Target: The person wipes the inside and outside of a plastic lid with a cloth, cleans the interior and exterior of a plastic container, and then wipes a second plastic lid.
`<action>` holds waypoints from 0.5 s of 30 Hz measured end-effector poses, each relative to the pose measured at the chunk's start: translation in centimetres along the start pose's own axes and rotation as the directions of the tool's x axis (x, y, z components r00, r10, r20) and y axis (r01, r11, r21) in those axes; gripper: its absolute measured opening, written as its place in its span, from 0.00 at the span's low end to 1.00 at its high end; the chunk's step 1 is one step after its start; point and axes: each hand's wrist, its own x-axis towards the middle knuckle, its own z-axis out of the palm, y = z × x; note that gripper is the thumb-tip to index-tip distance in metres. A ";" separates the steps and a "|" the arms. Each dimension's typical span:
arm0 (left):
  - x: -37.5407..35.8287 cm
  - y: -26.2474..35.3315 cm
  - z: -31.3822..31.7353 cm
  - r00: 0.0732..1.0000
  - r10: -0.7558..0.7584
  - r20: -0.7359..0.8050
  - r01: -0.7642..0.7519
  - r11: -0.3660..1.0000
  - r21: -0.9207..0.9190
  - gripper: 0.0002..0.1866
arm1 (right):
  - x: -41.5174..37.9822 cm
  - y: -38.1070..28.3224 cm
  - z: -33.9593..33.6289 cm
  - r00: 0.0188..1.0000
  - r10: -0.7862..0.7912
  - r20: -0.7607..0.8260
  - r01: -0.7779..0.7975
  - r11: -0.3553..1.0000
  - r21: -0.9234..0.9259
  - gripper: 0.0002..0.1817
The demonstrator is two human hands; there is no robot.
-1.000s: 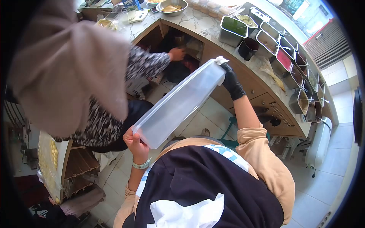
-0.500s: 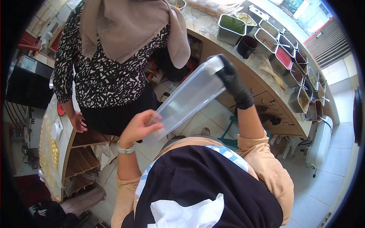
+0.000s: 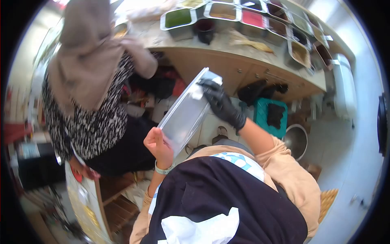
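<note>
A clear plastic container [image 3: 183, 116] is held tilted in front of my body, its upper end pointing away from me. My bare left hand [image 3: 159, 147] grips its lower end, with a watch band at the wrist. My right hand [image 3: 221, 101], in a black glove, is at the upper end and presses a white wipe [image 3: 198, 92] against the inside. The fingers of the gloved hand are bent around the wipe.
A person [image 3: 89, 101] in a patterned top stands at the left. Metal tubs [image 3: 178, 18] of coloured fillings line the counter [image 3: 227, 45]. A teal stool [image 3: 271, 118] and a metal bowl [image 3: 295, 141] are below it. White paper [image 3: 199, 227] lies on my apron.
My view has turned right. The container now stands more steeply, and my right hand has moved down and left with the wipe. The other person appears further left.
</note>
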 end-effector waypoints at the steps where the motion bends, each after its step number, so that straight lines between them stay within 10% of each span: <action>1: 0.3 -0.7 1.0 0.999 -0.018 0.051 0.019 1.000 -0.018 0.25 | -0.9 2.3 -2.6 0.997 0.016 -0.075 -0.025 0.991 -0.131 0.12; 5: -0.1 -2.7 7.7 0.963 -0.168 0.209 0.173 0.985 -0.005 0.23 | -5.2 3.4 -8.0 0.917 0.350 -0.193 -0.390 0.890 -0.236 0.14; 8: -0.5 -3.8 13.8 0.919 -0.293 0.263 0.277 0.956 0.098 0.21 | -7.4 -2.2 -7.6 0.986 0.101 -0.134 -0.135 0.951 -0.276 0.16; 9: -0.7 -4.4 15.1 0.882 -0.310 0.354 0.294 0.951 0.098 0.21 | -7.4 -5.1 -7.8 0.913 0.402 -0.061 -0.362 0.872 0.329 0.17; 13: -2.6 -5.2 20.8 0.696 -0.381 0.608 0.403 0.909 0.108 0.16 | -13.1 -3.5 -16.7 0.887 0.222 -0.404 -0.356 0.886 -0.295 0.14; 15: -4.1 -4.6 24.0 0.629 -0.396 0.669 0.442 0.890 0.113 0.14 | -16.9 -2.6 -21.5 0.655 0.341 -0.675 -0.580 0.799 -0.159 0.12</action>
